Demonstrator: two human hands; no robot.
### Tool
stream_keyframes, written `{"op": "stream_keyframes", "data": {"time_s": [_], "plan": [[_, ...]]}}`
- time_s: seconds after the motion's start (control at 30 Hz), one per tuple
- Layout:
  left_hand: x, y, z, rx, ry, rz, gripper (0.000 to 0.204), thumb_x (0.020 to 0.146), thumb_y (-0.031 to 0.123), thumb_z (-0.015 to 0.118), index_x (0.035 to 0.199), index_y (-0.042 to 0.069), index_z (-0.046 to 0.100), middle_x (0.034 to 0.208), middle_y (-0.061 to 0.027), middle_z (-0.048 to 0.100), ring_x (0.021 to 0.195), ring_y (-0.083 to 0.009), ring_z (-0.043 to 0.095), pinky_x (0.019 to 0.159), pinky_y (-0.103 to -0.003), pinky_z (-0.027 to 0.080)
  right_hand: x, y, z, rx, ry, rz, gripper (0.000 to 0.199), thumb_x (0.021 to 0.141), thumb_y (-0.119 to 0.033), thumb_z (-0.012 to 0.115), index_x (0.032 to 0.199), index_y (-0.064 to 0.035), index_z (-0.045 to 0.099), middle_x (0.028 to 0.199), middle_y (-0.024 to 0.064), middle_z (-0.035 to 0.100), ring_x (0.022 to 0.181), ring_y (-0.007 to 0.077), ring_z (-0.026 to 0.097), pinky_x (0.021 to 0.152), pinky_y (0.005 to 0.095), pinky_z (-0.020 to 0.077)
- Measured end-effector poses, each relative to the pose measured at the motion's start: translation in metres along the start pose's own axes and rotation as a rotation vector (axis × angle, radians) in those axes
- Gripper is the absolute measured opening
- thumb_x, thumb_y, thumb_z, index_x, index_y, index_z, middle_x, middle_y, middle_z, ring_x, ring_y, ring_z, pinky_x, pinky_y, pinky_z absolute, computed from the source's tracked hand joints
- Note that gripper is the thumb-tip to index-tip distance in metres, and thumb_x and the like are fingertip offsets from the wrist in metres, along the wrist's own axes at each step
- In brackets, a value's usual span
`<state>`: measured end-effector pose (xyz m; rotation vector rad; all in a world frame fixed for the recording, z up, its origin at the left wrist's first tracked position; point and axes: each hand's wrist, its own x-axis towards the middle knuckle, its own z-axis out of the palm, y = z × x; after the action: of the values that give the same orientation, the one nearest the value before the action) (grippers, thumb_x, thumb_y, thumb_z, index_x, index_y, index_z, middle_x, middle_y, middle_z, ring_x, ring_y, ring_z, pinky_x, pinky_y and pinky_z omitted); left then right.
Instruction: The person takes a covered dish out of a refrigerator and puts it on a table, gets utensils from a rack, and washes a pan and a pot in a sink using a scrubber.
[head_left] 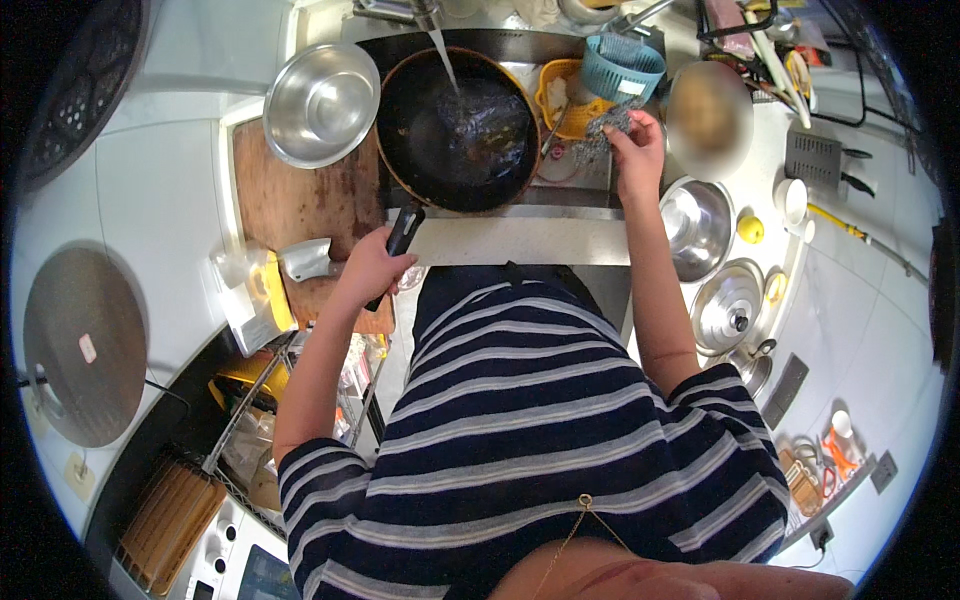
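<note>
My left hand (372,268) is closed around the handle (402,232) of the one wok (456,128), which sits in the sink under one running stream of water (444,58). My right hand (636,150), at the wok's 3 o'clock, pinches one steel scourer (606,128). The wok is wet but looks unscrubbed, so scouring and rinsing remain. Two steel bowls: one (320,102) at 9 o'clock, one (696,224) at 4.

Blurred patch: a round brownish object (708,118), upper right of the frame, is smeared beyond telling.
Black pan handle (401,236): its lower end hidden inside the left hand (375,268).
Sink contents: perhaps dishes, hidden behind the yellow plastic basket (562,92).
</note>
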<state>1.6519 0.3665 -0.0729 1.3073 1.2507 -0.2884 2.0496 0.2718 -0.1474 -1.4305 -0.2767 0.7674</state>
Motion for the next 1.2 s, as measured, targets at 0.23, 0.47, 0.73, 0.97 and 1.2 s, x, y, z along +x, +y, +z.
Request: {"op": "stream_keyframes", "data": {"time_s": [0.23, 0.47, 0.73, 0.97, 1.2], "plan": [[0.013, -0.041, 0.010, -0.239, -0.141, 0.077, 0.022, 0.084, 0.011, 0.072, 0.095, 0.002, 0.055, 0.060, -0.0005, 0.052, 0.042, -0.0083, 0.048, 0.041, -0.024, 0.041, 0.004, -0.036, 0.015, 0.066, 0.023, -0.008, 0.042, 0.080, 0.010, 0.072, 0.113, -0.0076, 0.053, 0.097, 0.0012, 0.060, 0.089, 0.0134, 0.061, 0.074, 0.0257, 0.0496], [0.025, -0.069, 0.047, -0.439, -0.285, 0.104, 0.034, 0.082, 0.010, 0.077, 0.106, 0.004, 0.054, 0.060, 0.0009, 0.051, 0.041, -0.0084, 0.046, 0.040, -0.024, 0.037, 0.005, -0.098, 0.025, 0.066, 0.012, -0.204, 0.040, 0.083, 0.005, 0.074, 0.114, -0.0115, 0.055, 0.100, -0.0023, 0.056, 0.082, 0.0094, 0.057, 0.061, 0.0217, 0.0439], [0.038, -0.055, 0.073, -0.831, -0.643, 0.023, 0.031, 0.087, 0.004, 0.071, 0.095, 0.011, 0.042, 0.053, 0.0021, 0.042, 0.035, -0.0098, 0.042, 0.036, -0.025, 0.033, 0.003, -0.130, 0.040, 0.063, 0.008, -0.291, 0.040, 0.085, 0.006, 0.071, 0.116, -0.0107, 0.053, 0.104, 0.0030, 0.060, 0.091, 0.0168, 0.061, 0.073, 0.0297, 0.0488], [0.050, -0.050, 0.066, -1.075, -0.969, -0.027, 0.030, 0.089, 0.009, 0.068, 0.095, 0.015, 0.038, 0.048, 0.0063, 0.035, 0.029, -0.0066, 0.035, 0.030, -0.025, 0.028, -0.008, -0.128, 0.035, 0.094, 0.013, -0.254, 0.038, 0.087, 0.006, 0.068, 0.116, -0.0131, 0.053, 0.106, 0.0038, 0.061, 0.095, 0.0187, 0.062, 0.074, 0.0326, 0.0475], [0.050, -0.044, 0.051, -1.192, -1.026, -0.076, 0.025, 0.092, 0.008, 0.063, 0.095, 0.015, 0.038, 0.048, 0.0061, 0.035, 0.029, -0.0052, 0.033, 0.029, -0.024, 0.027, -0.011, -0.136, 0.032, 0.127, -0.017, -0.301, 0.040, 0.086, 0.009, 0.068, 0.118, -0.0088, 0.052, 0.107, 0.0052, 0.062, 0.094, 0.0166, 0.063, 0.077, 0.0302, 0.0522]]}}
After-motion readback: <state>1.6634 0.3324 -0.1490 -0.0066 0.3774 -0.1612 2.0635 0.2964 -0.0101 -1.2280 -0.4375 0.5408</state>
